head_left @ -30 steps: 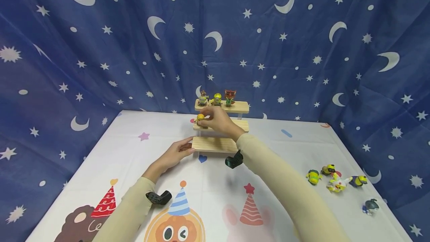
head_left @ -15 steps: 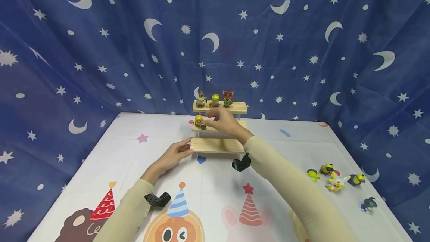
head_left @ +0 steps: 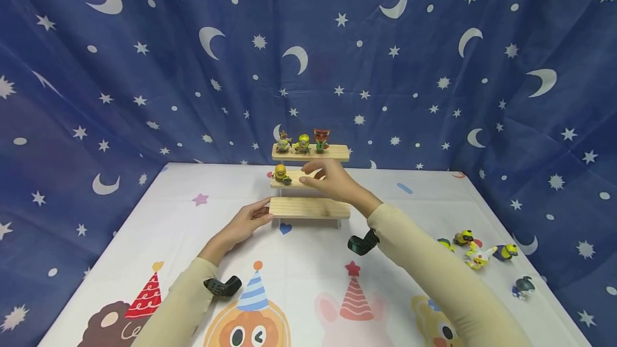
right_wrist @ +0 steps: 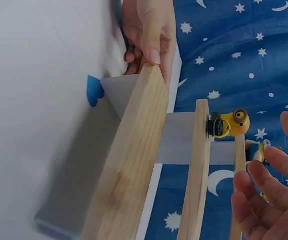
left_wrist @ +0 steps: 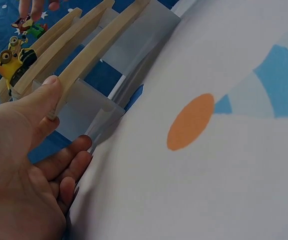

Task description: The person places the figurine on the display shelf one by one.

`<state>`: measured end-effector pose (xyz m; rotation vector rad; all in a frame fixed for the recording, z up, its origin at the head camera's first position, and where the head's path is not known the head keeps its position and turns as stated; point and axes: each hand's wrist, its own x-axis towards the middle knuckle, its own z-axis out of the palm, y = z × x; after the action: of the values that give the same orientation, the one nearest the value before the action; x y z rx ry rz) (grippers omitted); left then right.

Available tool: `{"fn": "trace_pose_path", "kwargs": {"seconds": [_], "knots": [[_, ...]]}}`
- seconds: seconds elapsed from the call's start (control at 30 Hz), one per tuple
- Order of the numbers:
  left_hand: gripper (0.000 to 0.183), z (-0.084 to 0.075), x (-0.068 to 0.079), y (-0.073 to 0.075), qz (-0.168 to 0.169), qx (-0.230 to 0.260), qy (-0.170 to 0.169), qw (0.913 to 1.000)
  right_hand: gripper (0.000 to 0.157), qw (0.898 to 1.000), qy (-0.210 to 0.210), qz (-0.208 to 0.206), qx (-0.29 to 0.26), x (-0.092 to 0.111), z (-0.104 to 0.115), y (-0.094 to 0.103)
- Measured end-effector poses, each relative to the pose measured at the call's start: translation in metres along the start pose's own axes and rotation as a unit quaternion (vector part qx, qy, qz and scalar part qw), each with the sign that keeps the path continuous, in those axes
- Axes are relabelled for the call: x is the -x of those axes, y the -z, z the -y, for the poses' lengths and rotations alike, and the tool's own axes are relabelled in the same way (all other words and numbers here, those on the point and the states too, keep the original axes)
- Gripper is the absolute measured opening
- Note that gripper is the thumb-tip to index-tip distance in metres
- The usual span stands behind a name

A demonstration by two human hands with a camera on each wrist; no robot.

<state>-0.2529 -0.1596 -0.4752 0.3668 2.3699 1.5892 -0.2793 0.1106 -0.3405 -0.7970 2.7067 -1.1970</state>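
From the head view, a pale wooden stand with three plank tiers (head_left: 308, 208) faces the person. At the left end of its middle tier sits a small, rounded yellow toy figure with a dark base (head_left: 280, 172). The person's right hand (head_left: 335, 181) is just right of that figure, apart from it, thumb and fingers parted around nothing. The person's left hand (head_left: 245, 223) grips the left end of the stand's lowest tier. On its top tier stand a grey-and-yellow figure with a pointed top (head_left: 283, 143), a yellow round-headed figure (head_left: 302, 144) and a red-brown fox-like figure in green (head_left: 321, 140). Five more figures lie well right of the stand and nearer the person, among them a white-and-yellow one with long ears (head_left: 477, 257).

The left wrist view shows that left thumb on the lowest plank's end, a finger beneath, others by the stand's translucent grey side support (left_wrist: 76, 110).

In the right wrist view, the right fingers are loosely spread beside the stand, clear of the middle-tier figure. I'd judge this as the release after placing it; the next move calls for backing away without brushing the stand, then reaching for a loose figure.
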Motion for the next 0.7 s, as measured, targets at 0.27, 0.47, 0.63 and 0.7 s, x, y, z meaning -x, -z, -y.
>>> {"fn": "trace_pose_path", "kwargs": {"seconds": [0.27,0.47,0.63,0.7], "knots": [[0.069,0.002,0.002,0.001,-0.009,-0.001,0.012,0.9999,0.035,1.000,-0.012,0.011,0.005,0.028,-0.015,0.010],[0.068,0.001,0.001,0.000,-0.006,0.008,0.009,0.9999,0.035,1.000,-0.011,0.001,0.021,0.056,-0.027,0.027],[0.070,0.000,0.001,0.000,0.000,0.005,0.001,1.0000,0.034,0.999,-0.009,-0.006,0.030,0.077,-0.040,0.041],[0.070,-0.001,0.001,-0.001,0.005,-0.002,-0.005,1.0000,0.034,0.999,-0.008,-0.009,0.030,0.085,-0.046,0.046]]}}
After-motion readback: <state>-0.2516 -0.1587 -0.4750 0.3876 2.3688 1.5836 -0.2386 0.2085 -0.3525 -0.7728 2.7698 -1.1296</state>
